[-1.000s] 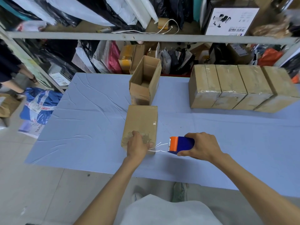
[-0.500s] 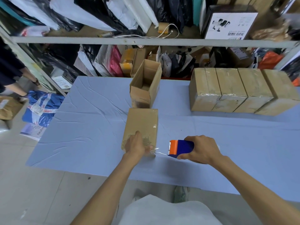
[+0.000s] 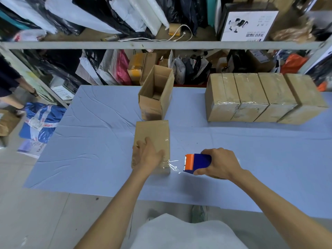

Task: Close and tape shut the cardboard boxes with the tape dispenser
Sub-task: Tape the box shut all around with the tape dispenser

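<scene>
**A:** How does the left hand (image 3: 148, 156) lie?

**B:** Flat and palm down, with its fingers straight and spread, on the near end of the closed box (image 3: 152, 132).

**A:** And the right hand (image 3: 220, 163)?

**B:** Its fingers and thumb are curled round the blue body of the tape dispenser (image 3: 197, 161). The dispenser's orange head points left toward the box. It is held just beside the box's near right corner, low over the surface (image 3: 98, 141).

**A:** Are dispenser and box joined?

**B:** Yes. A strip of clear tape (image 3: 173, 165), wrinkled and glinting, spans the gap from the orange head to the near end of the box.

**A:** What lies farther out?

**B:** Directly behind the closed box, touching it or just beside it, an open box (image 3: 156, 92) stands upright with its flaps raised. Well apart at the far right, a row of four taped boxes (image 3: 260, 97) stands side by side, each against the next. A creased pale blue cloth covers the surface. Beyond it a grey shelf rail (image 3: 161, 44) crosses the view, with bags and parcels stowed above and below it.
</scene>
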